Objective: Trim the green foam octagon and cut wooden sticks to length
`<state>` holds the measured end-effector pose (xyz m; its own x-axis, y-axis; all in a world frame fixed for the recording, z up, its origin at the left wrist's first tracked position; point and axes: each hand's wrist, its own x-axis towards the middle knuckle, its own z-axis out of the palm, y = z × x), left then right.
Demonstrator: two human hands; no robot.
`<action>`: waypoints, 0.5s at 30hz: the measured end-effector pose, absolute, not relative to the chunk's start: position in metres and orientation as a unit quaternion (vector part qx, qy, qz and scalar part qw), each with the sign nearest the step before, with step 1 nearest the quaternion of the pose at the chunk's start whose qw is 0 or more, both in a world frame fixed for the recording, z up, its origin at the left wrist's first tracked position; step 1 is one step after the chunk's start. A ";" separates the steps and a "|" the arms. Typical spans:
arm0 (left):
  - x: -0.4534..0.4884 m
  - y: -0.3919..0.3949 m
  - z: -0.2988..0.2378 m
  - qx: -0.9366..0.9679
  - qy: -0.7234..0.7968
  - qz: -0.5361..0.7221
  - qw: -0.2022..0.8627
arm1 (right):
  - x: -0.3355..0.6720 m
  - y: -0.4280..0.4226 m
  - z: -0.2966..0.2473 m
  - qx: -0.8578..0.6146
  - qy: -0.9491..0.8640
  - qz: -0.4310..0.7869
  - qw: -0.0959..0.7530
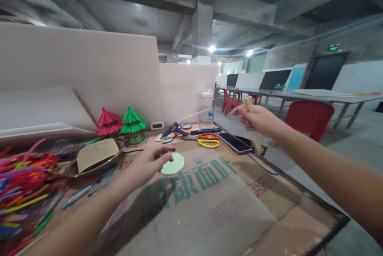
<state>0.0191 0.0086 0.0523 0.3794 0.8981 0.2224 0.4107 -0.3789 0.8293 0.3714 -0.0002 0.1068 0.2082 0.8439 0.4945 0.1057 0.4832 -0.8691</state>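
Sticks of pale wood (256, 141) sit in the right grip (257, 121), which is closed around their middle and raised off the counter (326, 212), their ends poking out above and below the fist. Just under that grip lies a dark phone (235, 143), with yellow scissors (208, 143) to its left. The left grip (149, 162) hangs loosely curled and empty, fingertips just over a pale green disc (174, 165) on printed cardboard (203, 204). Beyond the left grip stand a red paper pagoda (107, 122) and a green paper pagoda (132, 122); to its left lies a heap of pipe cleaners (20, 184).
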 end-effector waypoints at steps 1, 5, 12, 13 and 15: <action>0.019 0.007 0.053 0.757 0.428 0.350 0.348 | 0.346 0.004 0.107 -0.410 -0.582 0.324 0.623; 0.021 -0.006 0.055 0.758 0.406 0.361 0.361 | 0.248 0.010 0.104 -0.221 -0.623 0.547 0.514; 0.033 -0.007 0.030 0.741 0.350 0.344 0.458 | 0.169 0.012 0.061 -0.123 -0.602 0.612 0.499; 0.033 -0.003 0.024 0.730 0.366 0.346 0.462 | 0.168 0.014 0.054 -0.138 -0.600 0.608 0.501; 0.031 0.005 0.012 0.713 0.389 0.350 0.467 | 0.171 0.017 0.041 -0.180 -0.604 0.596 0.499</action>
